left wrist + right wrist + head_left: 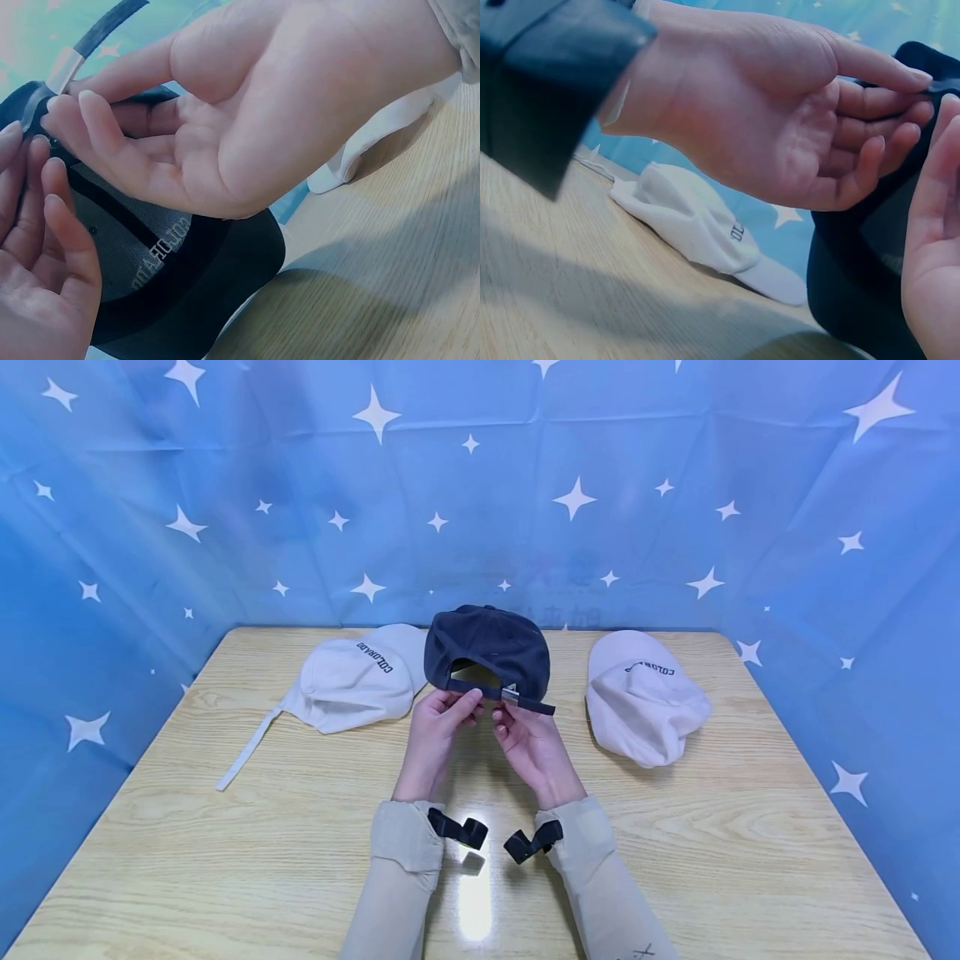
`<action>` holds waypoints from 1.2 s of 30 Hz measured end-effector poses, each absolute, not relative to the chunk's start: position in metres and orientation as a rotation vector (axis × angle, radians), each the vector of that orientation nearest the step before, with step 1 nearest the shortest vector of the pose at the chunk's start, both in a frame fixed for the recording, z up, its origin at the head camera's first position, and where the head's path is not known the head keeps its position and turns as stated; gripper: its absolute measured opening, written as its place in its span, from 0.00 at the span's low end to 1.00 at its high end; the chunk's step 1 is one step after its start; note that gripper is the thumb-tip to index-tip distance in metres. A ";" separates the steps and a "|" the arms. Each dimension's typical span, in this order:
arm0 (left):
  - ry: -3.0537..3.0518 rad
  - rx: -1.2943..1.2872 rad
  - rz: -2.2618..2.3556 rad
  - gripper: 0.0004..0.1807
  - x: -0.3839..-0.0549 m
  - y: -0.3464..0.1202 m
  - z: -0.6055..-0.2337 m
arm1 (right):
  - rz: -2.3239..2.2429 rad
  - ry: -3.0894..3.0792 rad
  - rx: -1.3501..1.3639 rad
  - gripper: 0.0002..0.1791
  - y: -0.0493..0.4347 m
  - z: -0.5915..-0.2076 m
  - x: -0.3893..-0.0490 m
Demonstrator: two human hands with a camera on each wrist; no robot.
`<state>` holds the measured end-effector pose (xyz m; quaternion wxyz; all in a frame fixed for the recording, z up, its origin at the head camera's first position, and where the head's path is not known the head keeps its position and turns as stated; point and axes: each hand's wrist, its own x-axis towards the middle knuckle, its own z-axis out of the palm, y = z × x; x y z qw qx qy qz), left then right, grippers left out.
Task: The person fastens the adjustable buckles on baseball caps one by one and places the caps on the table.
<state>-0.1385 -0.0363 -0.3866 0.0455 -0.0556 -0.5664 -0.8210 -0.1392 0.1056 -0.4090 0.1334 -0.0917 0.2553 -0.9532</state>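
Note:
Between both hands is a dark navy baseball cap (517,647) (232,285) (847,285), its back opening facing me and its inside showing in the left wrist view. My left hand (431,735) (735,112) pinches the left part of the back strap (467,687) between thumb and fingers. My right hand (540,756) (300,97) pinches the strap beside the metal buckle (510,697) (64,71). Past the buckle, the strap's loose tail (538,707) (112,26) sticks out to the right. In the left wrist view the fingertips of both hands nearly meet.
On the left lies a white cap (356,693) (690,217) lettered COLORADO, its long strap (251,752) stretched across the wooden table (225,860). Another white cap (637,718) lies on the right. A blue star-printed cloth (480,527) hangs around the table's back and sides.

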 end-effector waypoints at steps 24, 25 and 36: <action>-1.797 -0.210 -2.482 0.13 -0.138 -0.036 -0.388 | -2.734 0.783 -0.256 0.05 0.104 -0.408 -0.139; -1.806 -0.208 -2.475 0.13 -0.139 -0.036 -0.388 | -2.730 0.791 -0.257 0.06 0.104 -0.407 -0.139; -1.854 -0.193 -2.463 0.13 -0.137 -0.035 -0.386 | -2.714 0.859 -0.252 0.06 0.103 -0.407 -0.139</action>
